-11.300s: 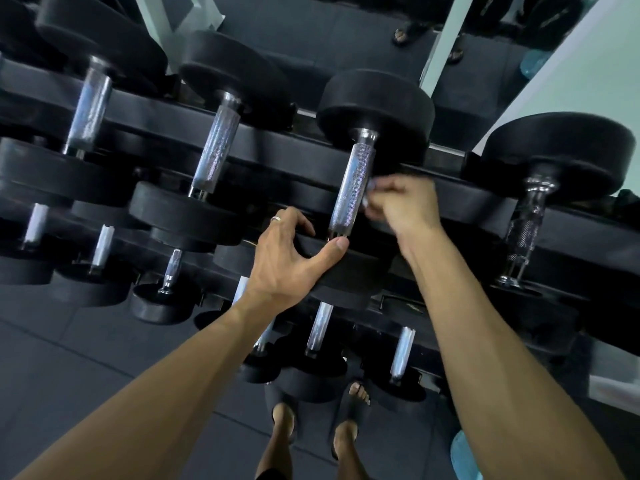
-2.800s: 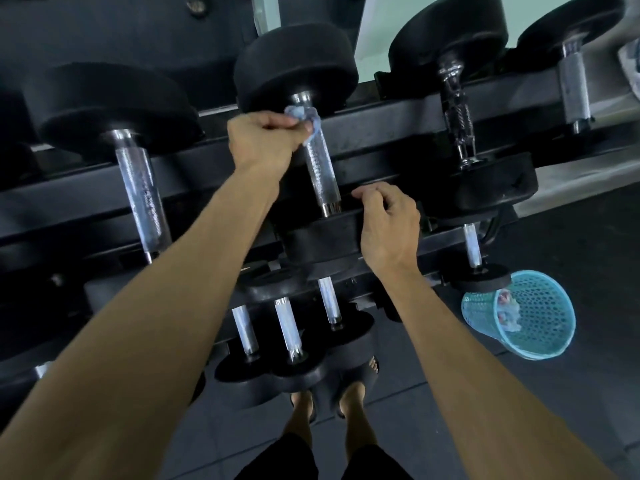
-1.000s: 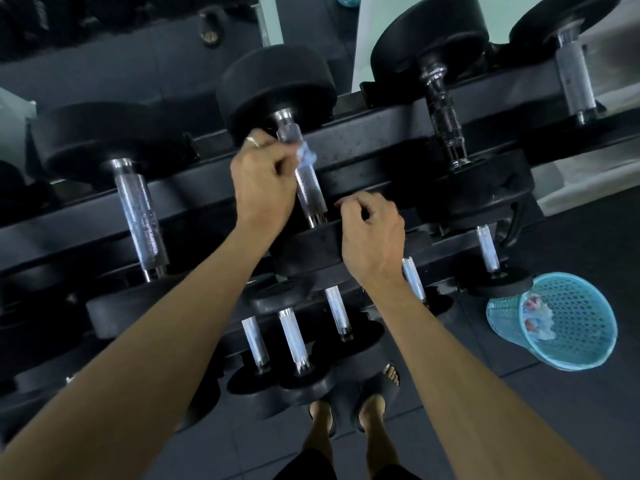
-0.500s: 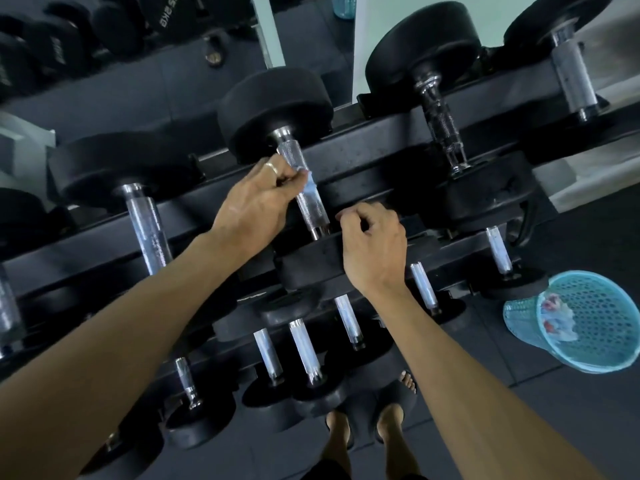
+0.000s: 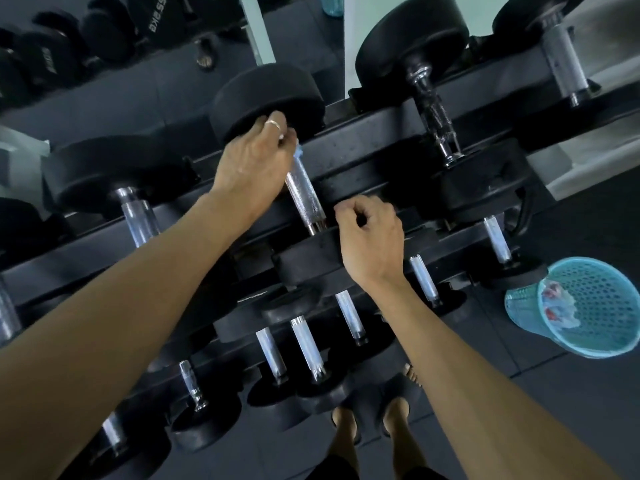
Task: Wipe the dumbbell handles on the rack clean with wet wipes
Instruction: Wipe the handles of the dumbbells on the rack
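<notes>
Left hand (image 5: 254, 164) pinches pale blue wet wipe (image 5: 298, 152) against knurled chrome dumbbell handle (image 5: 304, 195); right hand (image 5: 372, 240), fingers curled, grips its black rubber weight head (image 5: 311, 261).

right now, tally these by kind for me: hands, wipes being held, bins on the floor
hands: 2 (left hand, right hand)
wet wipe, held in the left hand: 1
blue mesh basket: 1
total: 4

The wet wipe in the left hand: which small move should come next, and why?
Probably draw the wet wipe down the dumbbell handle toward the near weight. The left hand pinches it at the handle's far end, by the far weight, and the bare knurled metal below lies uncovered. The right hand steadies the near weight.
</notes>
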`<state>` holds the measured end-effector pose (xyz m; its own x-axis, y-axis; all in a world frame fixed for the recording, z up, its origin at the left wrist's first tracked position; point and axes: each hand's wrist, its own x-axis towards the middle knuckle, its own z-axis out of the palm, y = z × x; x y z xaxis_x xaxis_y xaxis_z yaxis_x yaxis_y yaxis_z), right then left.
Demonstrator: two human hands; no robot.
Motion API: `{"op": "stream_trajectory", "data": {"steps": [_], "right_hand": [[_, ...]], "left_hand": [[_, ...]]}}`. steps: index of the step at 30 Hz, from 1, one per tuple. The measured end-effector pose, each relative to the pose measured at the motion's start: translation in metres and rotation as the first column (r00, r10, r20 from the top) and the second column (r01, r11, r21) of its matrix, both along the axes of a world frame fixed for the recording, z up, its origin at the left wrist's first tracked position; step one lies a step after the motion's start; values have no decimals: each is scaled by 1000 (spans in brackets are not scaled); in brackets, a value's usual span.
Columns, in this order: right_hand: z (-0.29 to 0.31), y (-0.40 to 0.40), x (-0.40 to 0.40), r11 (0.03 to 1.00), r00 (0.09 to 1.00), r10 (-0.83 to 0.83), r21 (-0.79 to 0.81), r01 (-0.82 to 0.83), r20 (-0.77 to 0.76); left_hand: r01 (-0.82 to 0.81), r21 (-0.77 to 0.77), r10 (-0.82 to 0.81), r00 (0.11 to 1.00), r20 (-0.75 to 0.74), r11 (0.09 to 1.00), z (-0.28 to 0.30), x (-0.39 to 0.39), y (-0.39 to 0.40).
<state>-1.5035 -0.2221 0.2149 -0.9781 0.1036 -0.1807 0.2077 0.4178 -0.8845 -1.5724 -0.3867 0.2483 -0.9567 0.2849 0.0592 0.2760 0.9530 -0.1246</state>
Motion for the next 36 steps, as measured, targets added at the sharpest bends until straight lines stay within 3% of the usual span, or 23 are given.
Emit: {"op": "stream_trajectory", "data": {"steps": [1,4,6,8,13,16,20,22,24,26,30,33,36], "right_hand": [[0,2,1,1000,1000,18,-2,-18,-1],[-3,7,6,998,997,69,-6,-69,-16],[-3,10,10,995,994,102,-6,-102,-28],[-3,14,15,992,992,122,-27,-123,-27],[-2,19,21,988,991,135,-76,-133,14],[-1,17,22,989,992,129,-78,-128,7],[1,21,25,983,987,157,-96,-155,17],[0,23,27,980,985,173,-102,-170,20],[-1,24,29,976,981,190,-116,-185,36],[-2,23,30,976,982,186,-123,-179,46],[0,21,31,983,988,154,-103,-150,26],[2,22,33,983,986,167,-77,-164,30],[3,23,35,984,985,164,-84,-159,52]], "left_hand": [[31,11,-30,997,-77,999,-2,-4,1],[65,94,-68,997,32,993,5,1,4],[293,141,-307,947,90,946,4,12,1],[381,156,-404,901,158,911,6,12,1],[93,133,-110,986,125,987,22,-11,3],[187,138,-213,954,212,973,21,-1,11],[352,179,-395,829,397,919,19,19,22],[323,141,-352,866,356,936,20,12,22],[196,116,-220,939,264,974,23,-5,17],[95,154,-135,952,274,983,26,-16,14],[338,204,-394,810,435,919,25,16,28],[395,225,-454,735,505,891,28,19,28],[376,166,-411,817,404,912,31,-15,18]]}}
